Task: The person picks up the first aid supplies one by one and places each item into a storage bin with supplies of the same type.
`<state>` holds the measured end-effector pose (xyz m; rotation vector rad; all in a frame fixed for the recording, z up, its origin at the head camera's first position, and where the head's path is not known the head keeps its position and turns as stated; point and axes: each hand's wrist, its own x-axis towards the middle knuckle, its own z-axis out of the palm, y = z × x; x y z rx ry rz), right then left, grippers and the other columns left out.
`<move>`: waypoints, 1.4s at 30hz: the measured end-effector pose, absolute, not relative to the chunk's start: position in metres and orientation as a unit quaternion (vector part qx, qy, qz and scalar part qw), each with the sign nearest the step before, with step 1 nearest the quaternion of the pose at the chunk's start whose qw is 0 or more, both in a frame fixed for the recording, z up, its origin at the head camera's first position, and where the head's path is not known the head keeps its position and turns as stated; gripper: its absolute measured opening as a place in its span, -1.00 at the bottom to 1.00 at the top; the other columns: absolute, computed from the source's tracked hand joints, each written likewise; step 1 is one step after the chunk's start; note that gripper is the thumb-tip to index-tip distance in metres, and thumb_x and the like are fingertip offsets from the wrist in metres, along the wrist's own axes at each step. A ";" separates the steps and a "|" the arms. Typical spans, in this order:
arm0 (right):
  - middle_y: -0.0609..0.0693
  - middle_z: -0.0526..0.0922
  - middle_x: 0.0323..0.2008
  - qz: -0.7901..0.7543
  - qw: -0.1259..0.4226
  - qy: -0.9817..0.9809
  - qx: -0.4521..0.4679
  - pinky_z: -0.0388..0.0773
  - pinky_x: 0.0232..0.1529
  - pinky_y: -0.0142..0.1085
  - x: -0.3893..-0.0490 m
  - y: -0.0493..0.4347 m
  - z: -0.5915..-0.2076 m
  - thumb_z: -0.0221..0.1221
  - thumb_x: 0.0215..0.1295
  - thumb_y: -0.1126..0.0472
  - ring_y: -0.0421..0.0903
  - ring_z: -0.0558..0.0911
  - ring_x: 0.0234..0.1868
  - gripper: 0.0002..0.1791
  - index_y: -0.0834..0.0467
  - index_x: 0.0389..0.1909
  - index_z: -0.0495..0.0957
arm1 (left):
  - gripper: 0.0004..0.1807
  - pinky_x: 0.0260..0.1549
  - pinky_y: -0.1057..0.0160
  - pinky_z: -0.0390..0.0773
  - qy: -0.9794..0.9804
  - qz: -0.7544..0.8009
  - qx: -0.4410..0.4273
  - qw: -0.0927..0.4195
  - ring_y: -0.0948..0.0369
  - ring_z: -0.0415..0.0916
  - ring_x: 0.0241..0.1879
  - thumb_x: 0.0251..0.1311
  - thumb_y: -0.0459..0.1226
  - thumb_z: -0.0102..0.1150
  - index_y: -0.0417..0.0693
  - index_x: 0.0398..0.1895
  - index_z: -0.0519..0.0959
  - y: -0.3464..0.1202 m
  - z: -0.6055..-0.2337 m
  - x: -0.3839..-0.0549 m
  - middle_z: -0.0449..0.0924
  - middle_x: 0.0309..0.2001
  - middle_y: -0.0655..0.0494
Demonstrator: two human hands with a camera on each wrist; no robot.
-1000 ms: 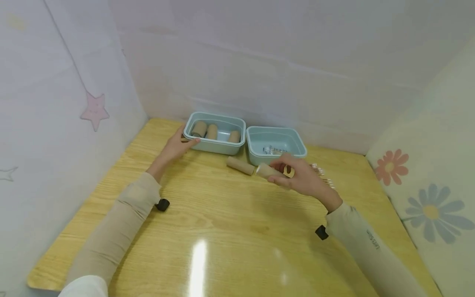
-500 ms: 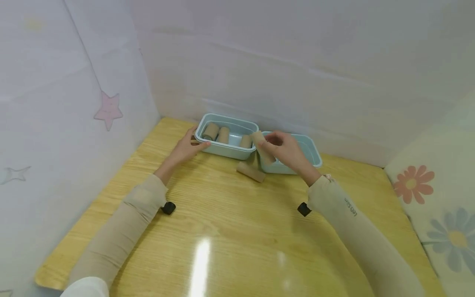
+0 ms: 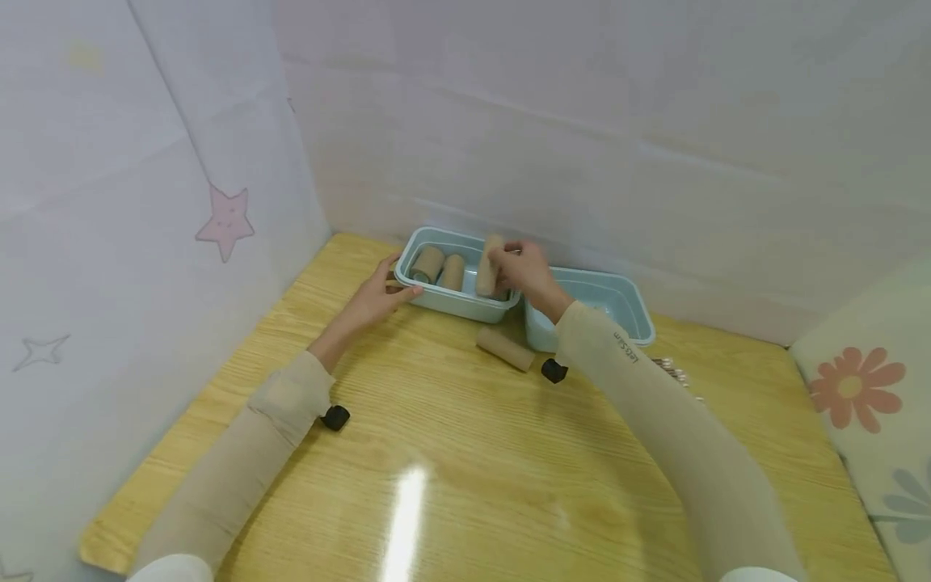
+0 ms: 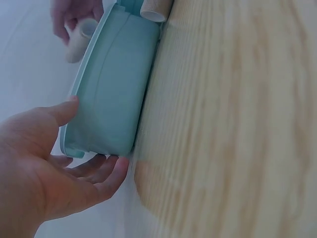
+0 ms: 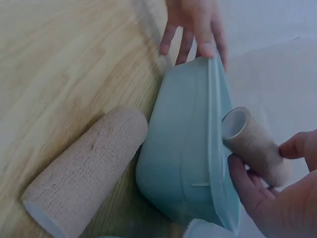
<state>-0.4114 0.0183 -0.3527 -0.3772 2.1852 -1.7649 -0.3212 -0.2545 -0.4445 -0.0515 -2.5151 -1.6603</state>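
Light-blue left container (image 3: 457, 305), head view: the right hand (image 3: 529, 273) grips a brown roll (image 3: 489, 265) above its interior. Half a second ago that roll was near the gap toward the right container (image 3: 592, 284) — it is now positioned with the contained rolls (image 3: 427, 263), while the loose roll (image 3: 505, 349) lies on the table (image 3: 494, 453). Left wrist view: the left hand (image 3: 374, 301) grips the left container's end, thumb at the rim, fingers beneath. Right wrist view: thumb and fingers pinch the brown roll; the loose roll lies just beside the left container.
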 end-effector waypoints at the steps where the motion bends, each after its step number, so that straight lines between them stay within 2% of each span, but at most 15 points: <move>1: 0.27 0.54 -0.17 -0.607 0.154 0.770 -0.124 0.48 -0.14 0.05 -0.413 0.015 -0.356 0.13 0.24 0.15 0.16 0.61 -0.25 -0.46 0.35 0.16 0.28 | -0.09 -0.10 -0.02 0.44 -0.834 -0.549 -0.012 0.063 0.01 0.33 0.11 0.07 0.09 0.22 0.47 0.41 -0.11 -0.255 -0.445 -0.318 0.20 0.26 -0.08; 4: 0.27 0.53 -0.15 -0.576 0.154 0.795 -0.114 0.50 -0.15 -0.02 -0.413 0.008 -0.367 0.14 0.23 0.19 0.14 0.63 -0.26 -0.45 0.38 0.16 0.25 | -0.10 -0.12 -0.02 0.45 -0.835 -0.548 -0.006 0.058 0.02 0.34 0.10 0.08 0.09 0.22 0.52 0.39 -0.13 -0.255 -0.447 -0.308 0.19 0.26 -0.09; 12: 0.22 0.61 -0.26 -0.493 0.102 0.855 -0.122 0.53 -0.21 -0.13 -0.401 0.015 -0.378 0.17 0.17 0.22 0.11 0.65 -0.32 -0.53 0.37 0.07 0.39 | -0.11 -0.09 0.00 0.43 -0.834 -0.550 -0.018 0.048 0.06 0.35 0.09 0.06 0.10 0.23 0.55 0.38 -0.10 -0.241 -0.445 -0.301 0.23 0.24 -0.05; 15: 0.19 0.60 -0.26 -0.499 0.099 0.853 -0.116 0.54 -0.23 -0.09 -0.400 0.021 -0.379 0.18 0.15 0.24 0.14 0.64 -0.30 -0.59 0.33 0.01 0.43 | -0.09 -0.08 -0.04 0.42 -0.831 -0.556 -0.027 0.029 -0.01 0.34 0.11 0.10 0.04 0.23 0.44 0.42 -0.12 -0.232 -0.434 -0.298 0.20 0.25 -0.12; 20: 0.19 0.59 -0.26 -0.526 0.099 0.833 -0.140 0.54 -0.25 -0.04 -0.396 0.028 -0.373 0.09 0.17 0.27 0.14 0.63 -0.33 -0.72 0.27 -0.09 0.46 | -0.08 -0.04 -0.10 0.38 -0.824 -0.566 -0.036 0.007 -0.10 0.30 0.13 0.14 -0.07 0.23 0.22 0.45 -0.14 -0.222 -0.413 -0.290 0.13 0.27 -0.26; 22: 0.16 0.59 -0.26 -0.528 0.092 0.830 -0.155 0.57 -0.30 -0.10 -0.393 0.031 -0.368 0.06 0.20 0.26 0.08 0.63 -0.39 -0.73 0.26 -0.08 0.46 | -0.06 -0.03 -0.11 0.36 -0.823 -0.566 -0.036 0.010 -0.11 0.28 0.14 0.13 -0.05 0.23 0.23 0.46 -0.15 -0.224 -0.416 -0.293 0.12 0.28 -0.26; 26: 0.12 0.57 -0.29 -0.506 0.064 0.838 -0.196 0.56 -0.43 -0.21 -0.380 0.042 -0.359 0.06 0.22 0.25 -0.03 0.62 -0.45 -0.73 0.24 -0.07 0.47 | -0.07 -0.01 -0.09 0.34 -0.830 -0.557 -0.024 0.024 -0.05 0.31 0.14 0.08 0.05 0.23 0.38 0.43 -0.13 -0.229 -0.432 -0.303 0.18 0.25 -0.15; 31: 0.06 0.55 -0.30 -0.444 0.026 0.857 -0.260 0.52 -0.52 -0.19 -0.359 0.058 -0.358 0.03 0.23 0.23 -0.02 0.61 -0.40 -0.73 0.16 -0.06 0.47 | -0.08 -0.01 -0.07 0.36 -0.837 -0.545 -0.011 0.042 0.00 0.33 0.12 0.05 0.11 0.23 0.47 0.40 -0.11 -0.235 -0.444 -0.308 0.23 0.21 -0.05; 36: -0.03 0.55 -0.29 -0.401 0.008 0.868 -0.293 0.49 -0.38 -0.22 -0.341 0.075 -0.364 0.03 0.25 0.19 -0.12 0.55 -0.35 -0.76 0.09 -0.08 0.50 | -0.09 0.00 -0.06 0.35 -0.837 -0.546 -0.007 0.043 0.01 0.33 0.11 0.05 0.11 0.23 0.49 0.40 -0.10 -0.237 -0.444 -0.308 0.24 0.20 -0.03; 42: -0.06 0.57 -0.29 -0.378 0.018 0.868 -0.322 0.50 -0.26 -0.23 -0.326 0.085 -0.366 0.09 0.25 0.22 -0.15 0.56 -0.29 -0.79 0.15 -0.11 0.53 | -0.08 -0.01 -0.07 0.35 -0.839 -0.541 0.001 0.050 0.01 0.33 0.12 0.05 0.12 0.23 0.46 0.40 -0.10 -0.243 -0.441 -0.310 0.25 0.21 -0.02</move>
